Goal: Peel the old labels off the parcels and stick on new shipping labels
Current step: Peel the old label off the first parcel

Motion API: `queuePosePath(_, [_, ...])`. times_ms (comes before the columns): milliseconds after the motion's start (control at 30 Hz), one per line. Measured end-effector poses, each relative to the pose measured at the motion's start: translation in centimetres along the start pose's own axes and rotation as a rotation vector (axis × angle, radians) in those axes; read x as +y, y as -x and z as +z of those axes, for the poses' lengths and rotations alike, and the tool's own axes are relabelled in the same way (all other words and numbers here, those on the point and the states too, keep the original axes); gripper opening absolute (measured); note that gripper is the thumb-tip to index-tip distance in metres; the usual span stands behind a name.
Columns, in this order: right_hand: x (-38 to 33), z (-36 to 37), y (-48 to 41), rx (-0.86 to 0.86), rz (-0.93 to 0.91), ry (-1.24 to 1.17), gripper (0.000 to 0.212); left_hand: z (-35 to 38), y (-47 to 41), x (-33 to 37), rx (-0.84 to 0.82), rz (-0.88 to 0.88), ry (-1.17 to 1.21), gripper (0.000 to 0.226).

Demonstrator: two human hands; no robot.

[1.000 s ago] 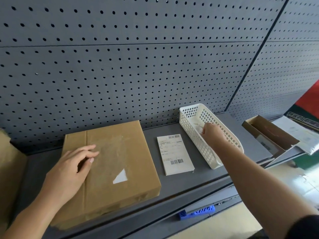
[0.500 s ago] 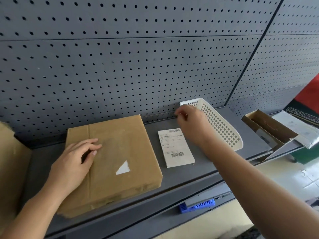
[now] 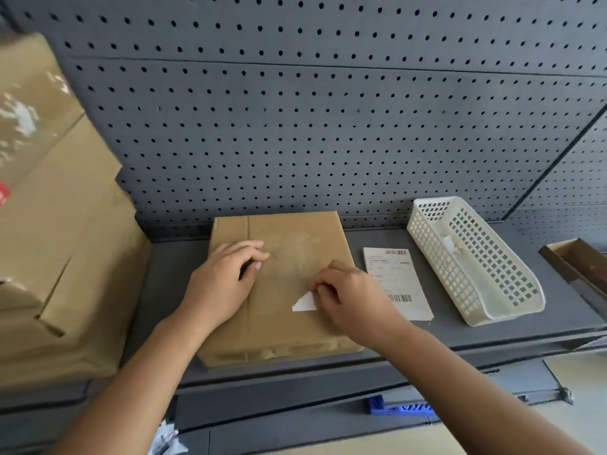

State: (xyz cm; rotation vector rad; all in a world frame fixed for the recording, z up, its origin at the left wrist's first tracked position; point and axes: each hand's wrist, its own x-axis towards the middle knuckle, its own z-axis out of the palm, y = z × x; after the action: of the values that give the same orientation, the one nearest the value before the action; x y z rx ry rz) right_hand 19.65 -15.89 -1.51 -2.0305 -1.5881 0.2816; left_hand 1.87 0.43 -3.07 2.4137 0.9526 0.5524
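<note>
Parcel lies flat on the grey shelf. The left hand rests on its top left, fingers loosely bent and gripping nothing. One white scrap of old label is stuck near the middle, and the right hand has curled fingertips pinching its right corner. The new label sits just right of the parcel, between it and a white basket. Pegboard behind, stacked boxes on the left, and a cardboard tray far right.
</note>
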Motion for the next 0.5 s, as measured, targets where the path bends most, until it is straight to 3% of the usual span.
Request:
queuePosePath(200, [-0.3, 1.1, 0.6, 0.110, -0.007, 0.048, 0.018, 0.0, 0.1, -0.1, -0.002, 0.005, -0.009, 0.022])
queuePosePath(500, [-0.5, 1.1, 0.9, 0.082, 0.068, -0.036, 0.021, 0.0, 0.1, -0.2, -0.001, 0.005, -0.014, 0.023])
